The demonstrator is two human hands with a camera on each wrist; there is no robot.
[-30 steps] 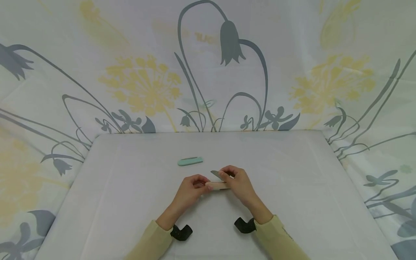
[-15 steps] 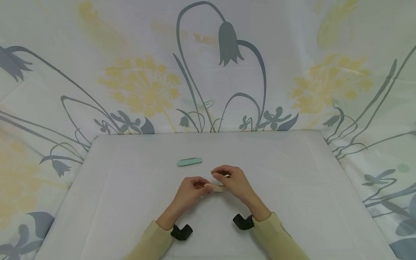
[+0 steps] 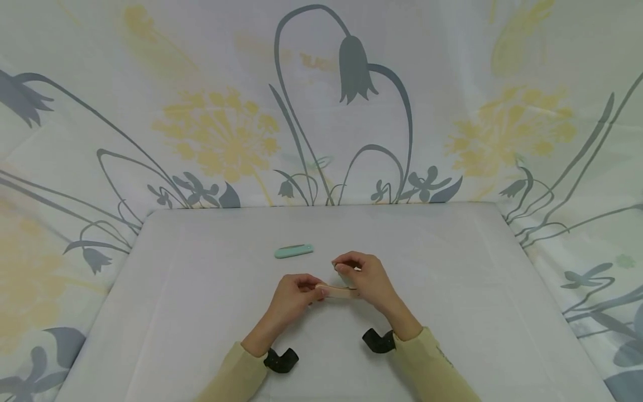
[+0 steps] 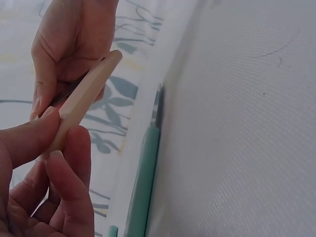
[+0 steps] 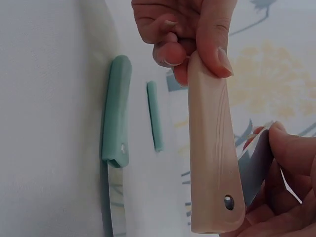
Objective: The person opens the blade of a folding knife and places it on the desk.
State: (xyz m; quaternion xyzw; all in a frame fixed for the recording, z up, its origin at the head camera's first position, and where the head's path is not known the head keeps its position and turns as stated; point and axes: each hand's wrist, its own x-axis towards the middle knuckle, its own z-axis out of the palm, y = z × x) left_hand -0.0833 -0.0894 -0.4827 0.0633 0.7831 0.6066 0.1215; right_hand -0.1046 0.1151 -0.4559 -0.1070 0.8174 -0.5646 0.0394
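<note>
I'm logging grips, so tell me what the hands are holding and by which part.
A pale folding knife: the left hand pinches its handle at the end away from the rivet; the right hand holds its blade.

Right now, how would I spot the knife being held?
Find the white table, then the left hand and right hand over it. Between them is a folding knife, its blade angled out. Its pale beige handle sets it apart from the green knife lying beyond.

From farther back the head view looks down; both wrist views share the hands close up.
</note>
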